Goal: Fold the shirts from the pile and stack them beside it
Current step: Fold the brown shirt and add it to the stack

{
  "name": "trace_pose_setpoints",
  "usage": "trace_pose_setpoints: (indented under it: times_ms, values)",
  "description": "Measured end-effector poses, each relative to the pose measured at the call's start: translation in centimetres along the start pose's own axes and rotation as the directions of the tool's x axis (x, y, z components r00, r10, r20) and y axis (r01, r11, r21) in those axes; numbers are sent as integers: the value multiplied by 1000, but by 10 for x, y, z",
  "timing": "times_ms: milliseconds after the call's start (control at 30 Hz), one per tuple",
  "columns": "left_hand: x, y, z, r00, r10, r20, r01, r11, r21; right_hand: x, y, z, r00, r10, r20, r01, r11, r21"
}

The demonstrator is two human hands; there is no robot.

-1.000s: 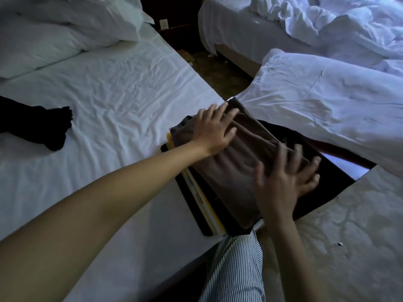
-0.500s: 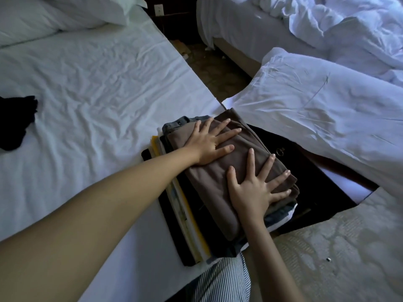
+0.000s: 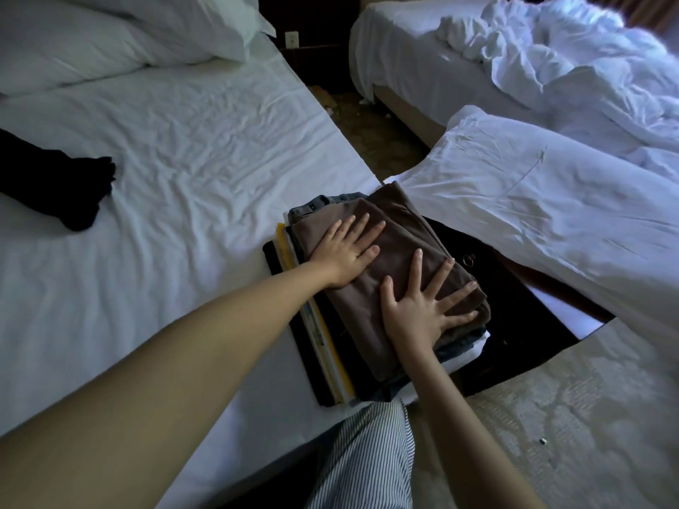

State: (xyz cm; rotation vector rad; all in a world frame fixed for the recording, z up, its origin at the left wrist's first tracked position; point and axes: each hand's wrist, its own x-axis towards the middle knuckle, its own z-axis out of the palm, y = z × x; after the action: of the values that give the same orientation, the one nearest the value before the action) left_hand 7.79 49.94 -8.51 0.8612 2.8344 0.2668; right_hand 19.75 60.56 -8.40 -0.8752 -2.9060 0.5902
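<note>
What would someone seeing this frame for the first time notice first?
Two bare hands press flat on a folded brown shirt, the left hand farther away and the right hand nearer, with its fingers spread. The shirt tops a stack of folded clothes at the near edge of the white bed. A dark garment lies alone at the bed's left side, and a rumpled duvet covers the second bed at top right.

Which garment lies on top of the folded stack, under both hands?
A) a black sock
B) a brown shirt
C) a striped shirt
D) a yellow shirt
B: the left hand and right hand both press flat on the brown shirt, the top layer of the stack.
</note>
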Motion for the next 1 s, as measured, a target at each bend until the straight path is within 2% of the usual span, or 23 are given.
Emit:
trace_pose_setpoints:
  times_ms: [67,167,233,300,333,367,400,433,467,500,533,600,700,800,867,933,1000]
  values:
    - [-18,1,-5,999,-11,51,15,998,-67,-2,1,-11,1000,-22,20,22,1000,-21]
    - [-38,1,-15,997,-57,57,69,967,-244,4,9,-39,996,-80,-35,73,982,-175]
    - [-50,6,-15,980,-189,-56,147,889,-433,23,18,-70,990,-108,-95,93,984,-152]
    - [-60,17,-11,897,-414,-155,253,767,-589,53,31,-93,993,-114,-26,113,992,-51]
    - [-63,23,-6,833,-532,-153,319,687,-653,66,39,-97,991,-119,65,120,993,-13]
    - [-65,26,0,759,-644,-100,381,563,-733,71,43,-99,973,-118,199,112,993,42]
    - [-66,28,5,680,-733,7,423,384,-821,75,47,-98,931,-116,345,58,983,176]
    - [-65,25,13,609,-779,150,449,184,-874,75,51,-93,879,-119,462,-57,935,350]
    - [-64,23,18,562,-780,274,466,25,-884,74,53,-86,827,-118,549,-187,864,467]
    - [-63,18,24,548,-756,357,483,-62,-873,71,52,-81,787,-125,604,-277,803,527]
    - [-61,14,29,559,-731,391,478,-102,-873,69,50,-76,764,-148,628,-309,770,558]
    - [-54,3,35,577,-706,412,413,-183,-892,69,43,-69,746,-217,630,-285,750,597]
    - [-47,-5,28,616,-643,455,278,-363,-889,69,34,-68,749,-284,599,-223,743,631]
    - [-49,-8,9,724,-559,404,214,-374,-902,67,24,-61,765,-314,563,-205,710,674]
    - [-49,-10,11,734,-564,378,219,-330,-918,64,18,-49,809,-298,506,-170,706,687]
    - [-49,-8,13,700,-623,348,219,-277,-936,61,17,-37,858,-281,429,-108,719,687]
    - [-44,-8,23,635,-696,334,285,-191,-939,63,26,-30,880,-261,398,-99,717,690]
